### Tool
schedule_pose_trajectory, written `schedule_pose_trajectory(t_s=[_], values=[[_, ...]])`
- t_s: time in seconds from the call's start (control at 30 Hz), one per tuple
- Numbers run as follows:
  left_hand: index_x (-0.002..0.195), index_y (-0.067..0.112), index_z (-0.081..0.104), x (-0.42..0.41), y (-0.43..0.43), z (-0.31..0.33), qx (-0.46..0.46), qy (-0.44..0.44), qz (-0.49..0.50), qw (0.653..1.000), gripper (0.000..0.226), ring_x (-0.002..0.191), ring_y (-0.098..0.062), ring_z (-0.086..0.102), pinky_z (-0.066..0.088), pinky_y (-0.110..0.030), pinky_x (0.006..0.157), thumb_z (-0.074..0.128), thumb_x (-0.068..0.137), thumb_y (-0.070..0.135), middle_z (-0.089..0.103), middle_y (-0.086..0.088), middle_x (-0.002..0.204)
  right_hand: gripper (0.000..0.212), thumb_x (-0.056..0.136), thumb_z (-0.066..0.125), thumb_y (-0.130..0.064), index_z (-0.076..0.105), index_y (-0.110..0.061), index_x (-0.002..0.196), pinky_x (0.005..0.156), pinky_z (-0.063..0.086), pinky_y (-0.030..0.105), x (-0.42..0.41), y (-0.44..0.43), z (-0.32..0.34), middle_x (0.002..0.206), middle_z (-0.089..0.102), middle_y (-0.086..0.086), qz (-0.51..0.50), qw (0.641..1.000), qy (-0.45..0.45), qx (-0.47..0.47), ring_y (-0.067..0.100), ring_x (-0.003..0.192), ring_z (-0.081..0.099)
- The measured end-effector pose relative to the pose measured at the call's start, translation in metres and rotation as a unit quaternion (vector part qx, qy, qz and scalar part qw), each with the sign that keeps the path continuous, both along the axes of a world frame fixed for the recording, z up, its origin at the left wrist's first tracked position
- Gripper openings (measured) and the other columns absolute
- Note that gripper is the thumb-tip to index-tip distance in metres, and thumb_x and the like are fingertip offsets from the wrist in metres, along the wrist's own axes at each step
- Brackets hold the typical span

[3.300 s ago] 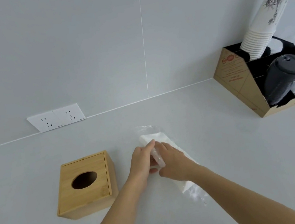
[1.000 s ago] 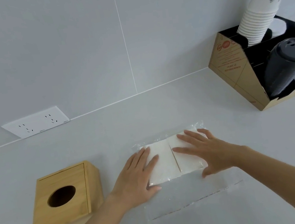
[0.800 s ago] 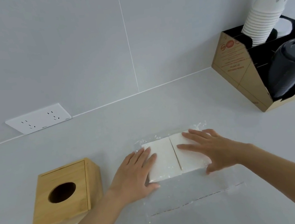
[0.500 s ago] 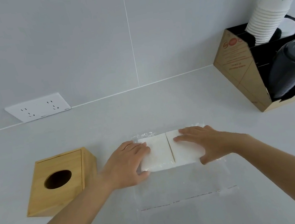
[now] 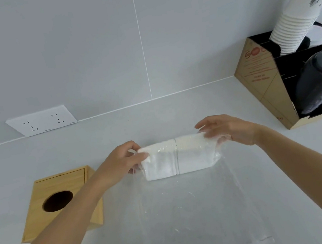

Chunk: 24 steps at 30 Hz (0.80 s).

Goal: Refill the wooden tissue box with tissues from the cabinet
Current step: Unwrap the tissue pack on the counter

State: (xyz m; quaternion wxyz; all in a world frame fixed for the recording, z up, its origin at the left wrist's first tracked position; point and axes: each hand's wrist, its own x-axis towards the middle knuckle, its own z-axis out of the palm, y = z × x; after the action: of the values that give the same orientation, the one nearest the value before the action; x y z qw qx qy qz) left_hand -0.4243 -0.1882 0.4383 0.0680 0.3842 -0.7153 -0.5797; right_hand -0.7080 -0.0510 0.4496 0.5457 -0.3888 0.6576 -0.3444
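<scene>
A white stack of tissues (image 5: 178,156) inside a clear plastic bag (image 5: 192,216) is lifted off the counter between both hands, tilted so its long side faces me. My left hand (image 5: 120,162) grips the stack's left end, thumb in front. My right hand (image 5: 227,129) holds the right end, fingers curled behind it through the plastic. The loose open part of the bag hangs down toward me. The wooden tissue box (image 5: 61,200) with a round hole in its top stands on the counter at the left, partly behind my left forearm.
A cardboard cup holder (image 5: 264,84) with a tall stack of white paper cups (image 5: 295,26) and black lids (image 5: 320,81) stands at the back right. A white double wall socket (image 5: 42,120) sits low on the tiled wall at the left. The counter (image 5: 175,111) is pale grey.
The tissue pack lay flat on the counter under both flat hands; now both hands have gripped its ends and lifted it, tipping it upright, with the bag trailing below.
</scene>
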Motion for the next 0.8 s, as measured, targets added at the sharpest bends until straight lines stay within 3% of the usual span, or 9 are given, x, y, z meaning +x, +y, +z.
schedule_pose_trajectory(t_s=[0.07, 0.13, 0.27, 0.37, 0.47, 0.57, 0.63, 0.7, 0.8], values=[[0.082, 0.013, 0.057, -0.009, 0.0, -0.005, -0.046, 0.003, 0.083, 0.996, 0.027, 0.053, -0.01, 0.061, 0.05, -0.033, 0.064, 0.07, 0.08, 0.036, 0.067, -0.008, 0.072, 0.017, 0.085, 0.063, -0.013, 0.064, -0.013, 0.102, 0.063, 0.049, 0.024, 0.002, -0.008, -0.005, 0.088, 0.062, 0.004, -0.058, 0.998, 0.01, -0.013, 0.016, 0.073, 0.06], [0.083, 0.012, 0.057, -0.018, 0.0, -0.009, -0.091, -0.003, 0.135, 0.987, 0.023, 0.056, -0.012, 0.064, 0.054, -0.037, 0.065, 0.064, 0.086, 0.034, 0.067, -0.006, 0.073, 0.021, 0.083, 0.065, -0.024, 0.064, -0.009, 0.098, 0.063, 0.045, 0.029, 0.001, -0.017, -0.015, 0.083, 0.06, 0.006, -0.133, 0.991, 0.002, -0.024, 0.017, 0.063, 0.056], [0.087, 0.009, 0.056, -0.035, -0.003, -0.017, -0.074, -0.001, 0.219, 0.973, 0.027, 0.058, -0.021, 0.062, 0.054, -0.038, 0.064, 0.059, 0.089, 0.036, 0.065, -0.009, 0.075, 0.045, 0.084, 0.059, -0.05, 0.06, -0.007, 0.101, 0.066, 0.045, 0.034, 0.001, -0.039, -0.026, 0.087, 0.066, 0.011, -0.29, 0.953, -0.081, -0.029, 0.024, 0.07, 0.059], [0.095, 0.01, 0.052, -0.044, -0.012, -0.023, 0.0, 0.009, 0.288, 0.957, 0.032, 0.061, -0.02, 0.061, 0.051, -0.034, 0.06, 0.055, 0.09, 0.041, 0.063, -0.007, 0.078, 0.05, 0.079, 0.061, -0.052, 0.057, -0.013, 0.109, 0.072, 0.044, 0.033, 0.001, -0.05, -0.035, 0.106, 0.067, 0.012, -0.3, 0.945, -0.128, -0.039, 0.021, 0.079, 0.059], [0.113, 0.013, 0.043, -0.046, -0.018, -0.033, 0.017, -0.026, 0.291, 0.956, 0.039, 0.066, -0.019, 0.063, 0.047, -0.029, 0.059, 0.063, 0.086, 0.033, 0.063, -0.004, 0.086, 0.065, 0.071, 0.077, -0.029, 0.047, -0.015, 0.127, 0.085, 0.044, 0.032, 0.004, -0.056, -0.054, 0.126, 0.055, 0.012, -0.239, 0.969, -0.038, -0.041, 0.023, 0.102, 0.058], [0.13, 0.016, 0.032, -0.045, -0.021, -0.049, -0.028, -0.086, 0.24, 0.966, 0.06, 0.087, -0.024, 0.062, 0.048, -0.035, 0.079, 0.069, 0.082, 0.021, 0.057, -0.001, 0.096, 0.079, 0.076, 0.076, -0.008, 0.031, -0.018, 0.141, 0.094, 0.038, 0.027, 0.009, -0.06, -0.072, 0.132, 0.043, 0.009, -0.172, 0.98, 0.087, -0.046, 0.021, 0.112, 0.048], [0.134, 0.015, 0.029, -0.045, -0.019, -0.055, -0.081, -0.119, 0.218, 0.965, 0.067, 0.098, -0.025, 0.057, 0.046, -0.038, 0.087, 0.069, 0.081, 0.022, 0.052, -0.002, 0.112, 0.082, 0.077, 0.076, -0.014, 0.027, -0.018, 0.143, 0.101, 0.033, 0.026, 0.01, -0.063, -0.079, 0.139, 0.04, 0.009, -0.159, 0.974, 0.151, -0.063, 0.021, 0.123, 0.044], [0.136, 0.017, 0.03, -0.045, -0.016, -0.058, -0.158, -0.137, 0.205, 0.956, 0.066, 0.102, -0.026, 0.055, 0.046, -0.04, 0.088, 0.066, 0.081, 0.023, 0.042, -0.005, 0.128, 0.081, 0.079, 0.074, -0.026, 0.026, -0.018, 0.145, 0.11, 0.027, 0.034, 0.01, -0.065, -0.083, 0.145, 0.037, 0.007, -0.142, 0.961, 0.226, -0.07, 0.021, 0.132, 0.037], [0.135, 0.018, 0.04, -0.044, -0.009, -0.063, -0.312, -0.168, 0.145, 0.924, 0.053, 0.117, -0.027, 0.047, 0.038, -0.038, 0.098, 0.06, 0.086, 0.023, 0.033, -0.009, 0.14, 0.079, 0.083, 0.067, -0.038, 0.024, -0.019, 0.146, 0.111, 0.02, 0.04, 0.011, -0.063, -0.085, 0.148, 0.032, 0.007, -0.124, 0.937, 0.319, -0.067, 0.023, 0.137, 0.03]])
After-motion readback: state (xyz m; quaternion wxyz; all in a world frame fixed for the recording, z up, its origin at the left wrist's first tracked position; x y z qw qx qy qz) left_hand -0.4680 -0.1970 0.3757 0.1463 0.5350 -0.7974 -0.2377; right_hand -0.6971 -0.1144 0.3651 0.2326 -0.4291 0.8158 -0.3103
